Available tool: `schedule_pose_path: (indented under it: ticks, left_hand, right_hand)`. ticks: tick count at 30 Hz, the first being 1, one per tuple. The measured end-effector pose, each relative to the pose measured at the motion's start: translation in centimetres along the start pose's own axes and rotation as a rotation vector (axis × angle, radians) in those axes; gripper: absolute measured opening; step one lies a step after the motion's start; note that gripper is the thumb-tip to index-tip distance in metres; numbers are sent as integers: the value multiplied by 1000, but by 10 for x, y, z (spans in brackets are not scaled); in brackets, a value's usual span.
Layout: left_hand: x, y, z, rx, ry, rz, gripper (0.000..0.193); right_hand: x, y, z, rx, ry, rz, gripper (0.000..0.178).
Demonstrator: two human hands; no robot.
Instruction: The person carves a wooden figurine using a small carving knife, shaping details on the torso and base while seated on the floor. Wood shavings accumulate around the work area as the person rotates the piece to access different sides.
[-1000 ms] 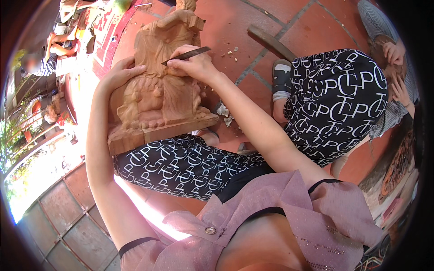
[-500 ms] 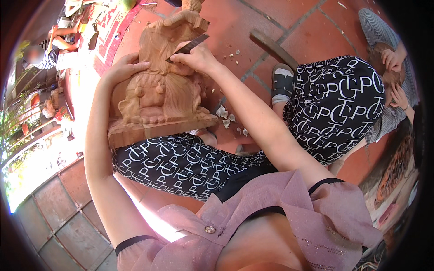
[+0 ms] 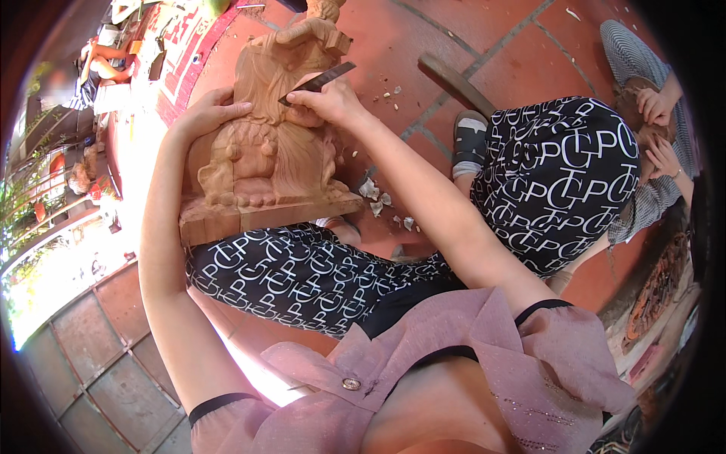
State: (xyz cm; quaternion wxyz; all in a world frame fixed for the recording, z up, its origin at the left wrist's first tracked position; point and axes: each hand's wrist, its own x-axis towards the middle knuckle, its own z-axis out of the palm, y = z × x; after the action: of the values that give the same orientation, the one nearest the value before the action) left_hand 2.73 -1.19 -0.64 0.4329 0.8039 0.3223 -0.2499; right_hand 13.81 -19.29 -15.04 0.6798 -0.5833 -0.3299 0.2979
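A carved wooden statue (image 3: 257,163) of a robed figure on a beast-shaped seat stands tilted against my patterned trouser leg (image 3: 302,276). My left hand (image 3: 210,113) grips its left side, the thumb lying across the front and the other fingers hidden behind the wood. In my right hand (image 3: 329,102) is a dark flat carving knife (image 3: 333,74), pinched between thumb and fingers. Its pointed tip meets the carved folds at the figure's middle. Part of the statue's right side is covered by my right hand.
Wood chips (image 3: 370,189) lie on the red tile floor (image 3: 499,45) right of the statue. Beyond them is a wooden bar (image 3: 454,83). Another person's hands (image 3: 662,113) hold a brown piece at the right edge. A red patterned rug (image 3: 189,45) lies at the far left.
The knife's upper end has swung slightly right and down, while its tip stays on the carving. My left hand keeps its hold, and the statue has barely shifted.
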Motion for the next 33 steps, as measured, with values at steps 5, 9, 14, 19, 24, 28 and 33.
schedule_pose_path:
  ticks: [5,9,14,19,24,28,33]
  left_hand:
    - [4,-7,2,3,4,54,47]
    - [1,-3,0,-4,8,17,48]
    - [3,-7,0,-3,-4,55,48]
    - [2,-4,-1,0,-1,47,48]
    - [2,-5,0,-25,-10,28,48]
    - [2,-3,0,-26,-18,38,49]
    - [0,1,2,81,6,62,49]
  right_hand:
    - [-6,15,-10,626,121,233,13]
    - [-4,11,1,440,79,150,15]
    - [-6,0,2,227,-36,17,18]
    - [-4,8,4,168,-28,51,17]
    - [5,16,3,174,-14,80,24]
    - [3,14,6,87,31,48,23]
    - [0,9,-1,233,62,115,23]
